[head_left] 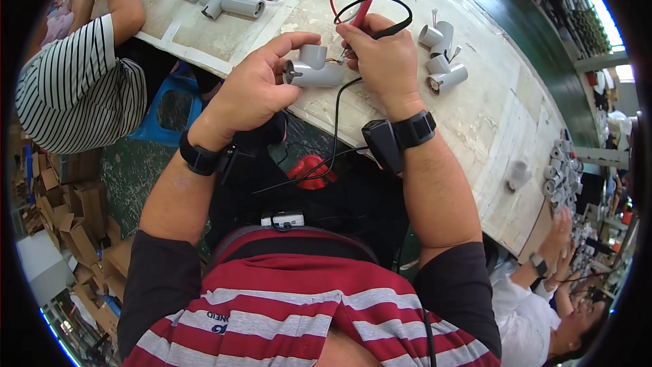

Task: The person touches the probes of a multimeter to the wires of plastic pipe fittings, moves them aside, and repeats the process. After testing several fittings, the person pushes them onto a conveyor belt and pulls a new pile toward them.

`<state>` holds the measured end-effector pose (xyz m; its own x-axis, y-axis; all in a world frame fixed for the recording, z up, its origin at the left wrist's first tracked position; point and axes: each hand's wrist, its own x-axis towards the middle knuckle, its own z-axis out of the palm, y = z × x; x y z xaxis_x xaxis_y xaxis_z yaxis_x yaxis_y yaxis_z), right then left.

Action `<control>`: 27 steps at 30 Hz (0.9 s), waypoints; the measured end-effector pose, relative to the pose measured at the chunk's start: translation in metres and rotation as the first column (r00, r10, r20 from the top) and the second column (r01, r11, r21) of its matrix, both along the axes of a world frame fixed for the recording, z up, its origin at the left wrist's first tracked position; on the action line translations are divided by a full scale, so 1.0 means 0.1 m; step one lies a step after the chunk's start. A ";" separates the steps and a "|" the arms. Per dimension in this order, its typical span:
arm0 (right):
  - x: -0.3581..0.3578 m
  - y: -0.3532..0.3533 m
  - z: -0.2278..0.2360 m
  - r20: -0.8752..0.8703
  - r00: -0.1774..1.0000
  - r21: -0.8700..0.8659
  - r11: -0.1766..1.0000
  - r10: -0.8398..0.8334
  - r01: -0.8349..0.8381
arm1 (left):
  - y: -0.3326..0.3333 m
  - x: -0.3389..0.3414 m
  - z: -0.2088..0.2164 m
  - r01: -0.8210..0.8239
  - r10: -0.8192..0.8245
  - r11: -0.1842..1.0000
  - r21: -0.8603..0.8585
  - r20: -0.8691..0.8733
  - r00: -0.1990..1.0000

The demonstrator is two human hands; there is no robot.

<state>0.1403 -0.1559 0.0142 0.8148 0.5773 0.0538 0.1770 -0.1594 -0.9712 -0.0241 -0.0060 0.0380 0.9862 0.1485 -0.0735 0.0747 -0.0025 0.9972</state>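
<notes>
Grey plastic T-shaped tube unit [323,77]: lying above the worn white bench [489,81], close to its near edge; whether it is resting there, I cannot tell.
Handling: probably light, stiff and smooth; the thin red-and-black wire lead [332,60] is looking the most fragile.
Best hold: around the thick tube, keeping clear of the lead.
Left hand [252,88]: gripping the unit's left end between thumb and fingers.
Right hand [386,60]: pinching a slim red test probe [365,9] and a slim black test probe [395,28], with the unit sitting just left.
</notes>
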 end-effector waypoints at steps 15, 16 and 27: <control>0.01 0.00 -0.07 0.117 0.993 0.006 1.000 -0.020 0.020 | -0.17 0.18 -0.10 -0.368 0.284 0.731 0.575 0.234 0.930; 0.01 0.01 -0.08 0.120 0.993 0.012 1.000 -0.020 0.019 | -0.17 0.19 -0.13 -0.404 0.349 0.770 0.493 0.205 0.915; 0.01 0.02 -0.11 0.152 0.988 0.027 0.999 -0.030 0.027 | -0.26 0.30 -0.30 -0.469 0.437 0.877 0.101 0.236 0.868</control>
